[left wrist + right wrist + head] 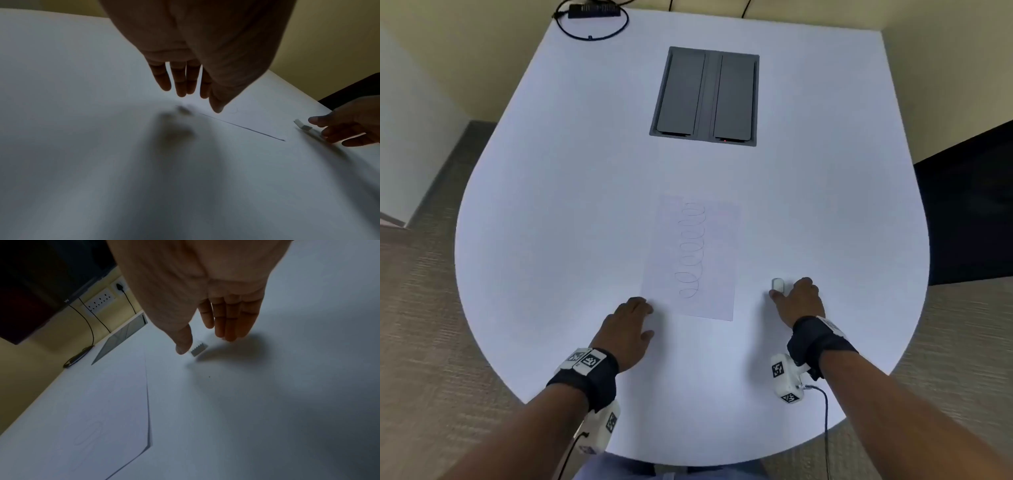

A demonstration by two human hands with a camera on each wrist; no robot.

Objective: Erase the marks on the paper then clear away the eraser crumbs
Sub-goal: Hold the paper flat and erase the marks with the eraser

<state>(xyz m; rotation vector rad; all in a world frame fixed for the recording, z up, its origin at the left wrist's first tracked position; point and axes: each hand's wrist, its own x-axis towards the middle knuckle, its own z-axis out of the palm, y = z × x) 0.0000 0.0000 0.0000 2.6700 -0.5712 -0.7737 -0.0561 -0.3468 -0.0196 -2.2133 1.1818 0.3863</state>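
On the white counter, the eraser lies just under my right hand, its loosely spread grip empty, thumb beside it.

You are looking down on a broad white bench with a rounded near edge, and set into its far half is a grey rectangular cable hatch with two flat lids. At its far left corner lies a black power adapter ringed by a looped dark cable, pale yellow walls rise behind, and grey-beige carpet covers the floor on both sides. From your right wrist you can see a white wall socket strip with a black plug in it beneath a dark screen.
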